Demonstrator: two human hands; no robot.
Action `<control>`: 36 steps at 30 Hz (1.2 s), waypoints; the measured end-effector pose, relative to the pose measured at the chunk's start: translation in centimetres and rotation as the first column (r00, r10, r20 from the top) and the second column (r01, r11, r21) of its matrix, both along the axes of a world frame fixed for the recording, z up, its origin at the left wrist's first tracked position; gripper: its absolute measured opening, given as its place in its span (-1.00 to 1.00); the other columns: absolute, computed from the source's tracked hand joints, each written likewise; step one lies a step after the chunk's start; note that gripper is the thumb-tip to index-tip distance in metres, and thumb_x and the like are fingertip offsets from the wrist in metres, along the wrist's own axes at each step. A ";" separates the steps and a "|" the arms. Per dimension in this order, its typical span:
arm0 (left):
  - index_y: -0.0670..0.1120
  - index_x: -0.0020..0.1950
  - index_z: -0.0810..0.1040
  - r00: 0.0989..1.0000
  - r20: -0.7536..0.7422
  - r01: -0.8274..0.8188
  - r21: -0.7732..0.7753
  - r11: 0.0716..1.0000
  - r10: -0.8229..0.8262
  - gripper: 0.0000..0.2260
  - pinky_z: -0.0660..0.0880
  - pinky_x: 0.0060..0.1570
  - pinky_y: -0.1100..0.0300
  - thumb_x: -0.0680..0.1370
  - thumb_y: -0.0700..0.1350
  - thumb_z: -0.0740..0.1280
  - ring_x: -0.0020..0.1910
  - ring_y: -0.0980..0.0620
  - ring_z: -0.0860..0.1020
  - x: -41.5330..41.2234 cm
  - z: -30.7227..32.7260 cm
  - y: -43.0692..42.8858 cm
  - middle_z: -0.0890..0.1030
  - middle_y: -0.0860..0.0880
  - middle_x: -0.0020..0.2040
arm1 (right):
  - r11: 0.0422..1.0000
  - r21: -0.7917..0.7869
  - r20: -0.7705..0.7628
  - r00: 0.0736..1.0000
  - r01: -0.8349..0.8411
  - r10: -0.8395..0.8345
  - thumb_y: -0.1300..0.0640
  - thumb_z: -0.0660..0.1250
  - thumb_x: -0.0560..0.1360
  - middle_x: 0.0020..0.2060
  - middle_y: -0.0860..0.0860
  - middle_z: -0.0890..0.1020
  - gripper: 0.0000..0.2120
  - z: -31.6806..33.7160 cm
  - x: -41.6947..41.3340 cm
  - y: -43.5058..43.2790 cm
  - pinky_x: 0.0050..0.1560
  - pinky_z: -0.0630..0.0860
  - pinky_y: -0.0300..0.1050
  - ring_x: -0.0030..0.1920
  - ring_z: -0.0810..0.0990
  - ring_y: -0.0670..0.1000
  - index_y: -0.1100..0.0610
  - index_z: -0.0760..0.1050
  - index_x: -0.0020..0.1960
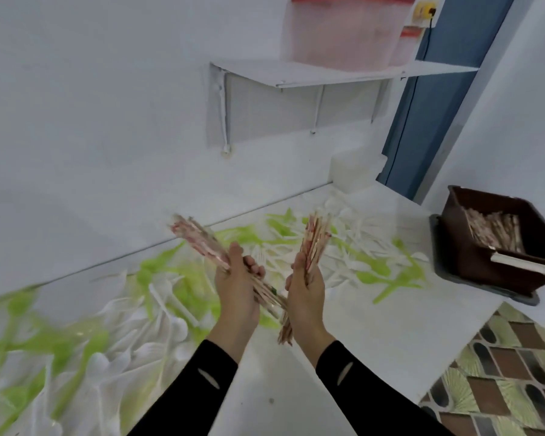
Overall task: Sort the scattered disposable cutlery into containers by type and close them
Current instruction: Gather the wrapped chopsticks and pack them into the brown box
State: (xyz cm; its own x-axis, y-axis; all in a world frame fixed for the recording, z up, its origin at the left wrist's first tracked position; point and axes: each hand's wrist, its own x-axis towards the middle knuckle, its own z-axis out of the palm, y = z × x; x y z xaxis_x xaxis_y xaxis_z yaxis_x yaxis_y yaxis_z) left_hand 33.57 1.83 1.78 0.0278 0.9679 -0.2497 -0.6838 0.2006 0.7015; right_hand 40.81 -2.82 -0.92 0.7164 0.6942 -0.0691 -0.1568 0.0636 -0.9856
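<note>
We see the left hand (pixel 236 291) gripping the left bundle (pixel 199 240) and the right hand (pixel 306 297) the right bundle (pixel 315 243), fingers curled round chopsticks. The brown container (pixel 466 253) lies rightward, nearer the right hand.

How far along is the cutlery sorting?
Done: some chopsticks sit in the brown container. In hand: left hand grips the left bundle, right hand the right bundle. Left: green cutlery and white cutlery scattered on the table; container not closed.
</note>
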 end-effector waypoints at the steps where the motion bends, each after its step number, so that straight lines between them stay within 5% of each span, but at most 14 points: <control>1: -0.08 -0.17 0.41 0.999 -0.041 0.031 0.013 0.999 -0.031 -0.80 0.42 -0.47 0.22 0.63 -0.10 0.28 -0.53 0.10 0.37 1.6 0.2 -0.3 0.40 -0.03 -0.41 | 0.999 0.018 -0.040 0.999 0.026 -0.026 -0.15 0.19 0.60 -0.36 0.03 0.36 -0.66 0.3 0.5 0.3 -0.45 0.31 -0.34 -0.41 0.32 -0.10 0.12 0.47 0.10; 6: -0.09 -0.17 0.43 0.968 -0.175 0.196 0.099 0.976 -0.177 -0.80 0.38 -0.47 0.21 0.63 -0.06 0.29 -0.50 0.10 0.36 6.2 0.2 -0.6 0.41 0.00 -0.43 | 0.995 0.004 -0.094 0.990 0.104 -0.103 -0.11 0.20 0.61 -0.44 -0.01 0.37 -0.69 1.8 5.8 0.6 -0.46 0.30 -0.30 -0.47 0.33 -0.10 0.12 0.41 -0.14; 10: -0.09 -0.07 0.41 0.965 -0.241 0.114 0.016 0.993 -0.106 -0.85 0.34 -0.52 0.24 0.63 -0.07 0.29 -0.50 0.11 0.33 6.5 -2.0 1.8 0.37 0.01 -0.41 | 0.986 0.012 -0.210 0.965 0.165 -0.159 -0.18 0.23 0.57 -0.46 -0.04 0.40 -0.64 4.2 11.0 1.0 -0.40 0.26 -0.18 -0.49 0.30 -0.07 0.07 0.38 -0.22; 16: -0.06 0.00 0.49 0.977 -0.046 0.195 -0.204 0.960 -0.208 -0.92 0.46 -0.40 0.21 0.61 -0.07 0.31 -0.38 0.07 0.45 10.8 -3.6 -0.4 0.48 0.00 -0.30 | 0.988 0.116 -0.265 0.962 0.100 -0.066 -0.19 0.27 0.55 -0.52 -0.05 0.36 -0.60 6.1 12.8 2.3 -0.30 0.36 -0.13 -0.45 0.36 -0.04 0.07 0.34 -0.28; 20: -0.15 0.20 0.52 0.950 0.016 0.310 -0.128 0.942 -0.311 -0.72 0.57 -0.17 0.04 0.59 0.01 0.32 -0.12 -0.12 0.60 16.1 -2.2 -1.8 0.61 -0.16 -0.06 | 0.982 0.182 -0.306 0.946 -0.054 0.109 -0.11 0.34 0.53 -0.49 0.04 0.39 -0.64 5.5 14.6 1.4 -0.31 0.48 -0.07 -0.45 0.42 0.03 0.15 0.36 -0.21; 24: -0.19 0.11 0.56 0.932 -0.065 0.352 -0.067 0.933 -0.356 -0.75 0.55 0.11 -0.16 0.58 -0.02 0.35 0.01 -0.19 0.61 21.5 0.0 -2.3 0.63 -0.24 0.01 | 0.970 0.217 -0.215 0.964 -0.107 0.155 -0.09 0.26 0.59 -0.44 0.03 0.44 -0.68 7.6 21.6 0.1 -0.46 0.44 -0.15 -0.51 0.42 0.02 0.13 0.34 -0.17; 29: -0.16 0.10 0.59 0.901 -0.054 0.433 0.060 0.899 -0.431 -0.83 0.60 -0.20 0.17 0.59 -0.09 0.34 -0.30 0.04 0.58 29.8 3.2 -2.4 0.59 -0.06 -0.23 | 0.983 0.177 -0.063 0.997 -0.039 0.051 -0.11 0.22 0.61 -0.47 -0.02 0.46 -0.70 9.4 32.5 -1.5 -0.54 0.33 -0.21 -0.56 0.36 -0.04 0.12 0.40 -0.10; 36: -0.11 0.21 0.53 0.828 -0.146 0.559 0.297 0.774 -0.541 -0.78 0.61 -0.08 0.15 0.62 -0.07 0.27 -0.24 0.04 0.60 40.5 6.1 -3.2 0.66 -0.04 -0.19 | 0.980 0.171 -0.024 0.995 0.099 -0.097 -0.11 0.25 0.60 -0.49 -0.04 0.44 -0.69 10.3 44.2 -4.6 -0.51 0.29 -0.18 -0.56 0.33 -0.07 0.14 0.45 -0.09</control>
